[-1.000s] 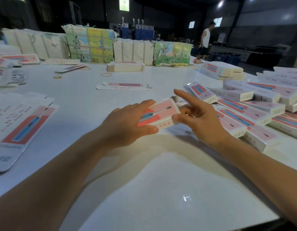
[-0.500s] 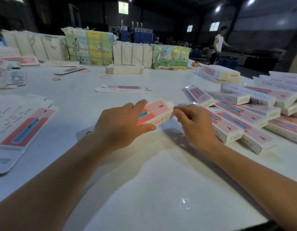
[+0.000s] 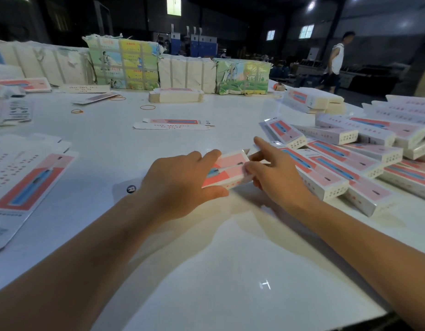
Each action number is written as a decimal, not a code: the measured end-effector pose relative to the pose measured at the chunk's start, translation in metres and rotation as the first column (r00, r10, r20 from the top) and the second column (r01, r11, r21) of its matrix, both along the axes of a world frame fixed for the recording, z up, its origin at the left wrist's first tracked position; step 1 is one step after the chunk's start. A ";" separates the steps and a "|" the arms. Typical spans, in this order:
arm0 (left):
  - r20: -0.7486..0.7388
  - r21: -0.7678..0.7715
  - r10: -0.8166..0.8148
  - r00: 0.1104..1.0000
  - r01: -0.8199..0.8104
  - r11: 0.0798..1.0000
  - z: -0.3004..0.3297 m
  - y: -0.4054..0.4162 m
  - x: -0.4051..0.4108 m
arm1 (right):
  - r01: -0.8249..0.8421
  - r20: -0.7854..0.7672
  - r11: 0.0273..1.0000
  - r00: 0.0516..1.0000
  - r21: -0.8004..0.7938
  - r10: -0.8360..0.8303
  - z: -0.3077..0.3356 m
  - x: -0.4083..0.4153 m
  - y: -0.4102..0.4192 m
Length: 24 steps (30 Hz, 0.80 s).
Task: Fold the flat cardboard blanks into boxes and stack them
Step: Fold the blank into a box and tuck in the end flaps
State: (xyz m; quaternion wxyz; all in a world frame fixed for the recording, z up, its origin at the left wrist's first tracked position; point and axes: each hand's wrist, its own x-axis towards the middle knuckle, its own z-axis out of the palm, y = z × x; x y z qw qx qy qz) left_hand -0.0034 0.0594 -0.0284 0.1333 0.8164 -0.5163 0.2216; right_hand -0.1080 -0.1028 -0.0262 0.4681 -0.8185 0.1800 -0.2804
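Observation:
A pink-and-white cardboard box [image 3: 227, 169] with a blue pen picture lies on the white table [image 3: 206, 259] in front of me. My left hand [image 3: 180, 182] grips its near end, thumb below and fingers across the top. My right hand [image 3: 276, 174] works at the box's far right end, thumb and curled fingers at the end flap, index finger stretched out. A pile of folded boxes [image 3: 350, 163] spreads to the right. Flat blanks [image 3: 27, 185] lie at the left edge.
One flat blank [image 3: 173, 124] lies mid-table, with a low stack of blanks [image 3: 175, 95] behind it. Wrapped bundles [image 3: 123, 65] line the far edge. Rubber bands [image 3: 147, 107] are scattered about. A person [image 3: 335, 60] walks in the far right background.
My right index finger has lifted and stretched out again at the box's end flap. My left hand keeps its grip. The person in the background has walked further right.

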 end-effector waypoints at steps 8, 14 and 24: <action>0.075 0.021 -0.002 0.997 0.001 1.000 -0.004 -0.002 -0.003 | 0.009 -0.081 0.978 0.996 -0.208 -0.026 -0.001 0.000 0.001; 0.068 0.035 -0.018 0.998 0.016 0.999 -0.002 -0.002 -0.003 | -0.103 -0.115 0.974 0.990 -0.204 0.080 0.000 -0.003 -0.003; 0.006 -0.048 0.016 1.000 -0.016 0.999 0.000 -0.003 -0.003 | -0.135 0.136 0.830 0.988 0.541 0.072 0.002 0.004 -0.016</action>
